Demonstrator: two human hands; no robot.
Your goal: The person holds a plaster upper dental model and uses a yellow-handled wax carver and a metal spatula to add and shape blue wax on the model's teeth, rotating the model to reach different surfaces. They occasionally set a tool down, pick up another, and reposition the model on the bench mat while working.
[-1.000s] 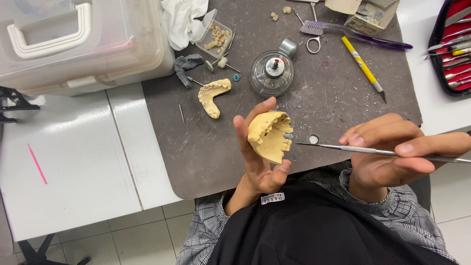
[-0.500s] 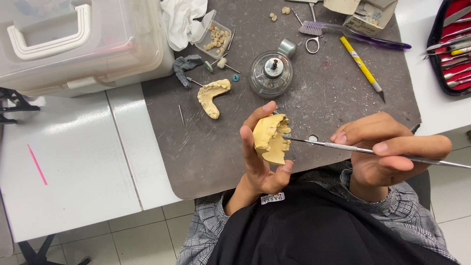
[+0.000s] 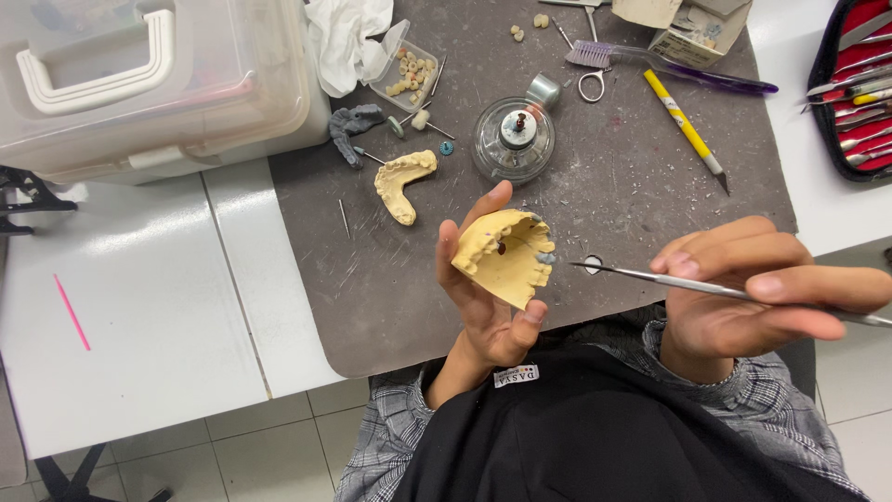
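While cupped, left hand (image 3: pixel 488 297) around cast (image 3: pixel 502 256)

We have the mat (image 3: pixel 650 186) lying on the table (image 3: pixel 139 307), with the big storage box (image 3: pixel 149 84) off its ten o'clock corner. Our left hand (image 3: pixel 483 288) holds one jaw cast (image 3: pixel 502 256) over the mat's near edge; our right hand (image 3: pixel 753 293), at three o'clock of it, holds a thin metal tool (image 3: pixel 669 282), tip just beside the cast. A second cast (image 3: pixel 404 184) lies on the mat at ten o'clock of the first. The glass burner (image 3: pixel 513 139) stands at twelve o'clock, the knife (image 3: pixel 686 125) at two, and the instrument case (image 3: pixel 855 79) beyond the mat's right edge.
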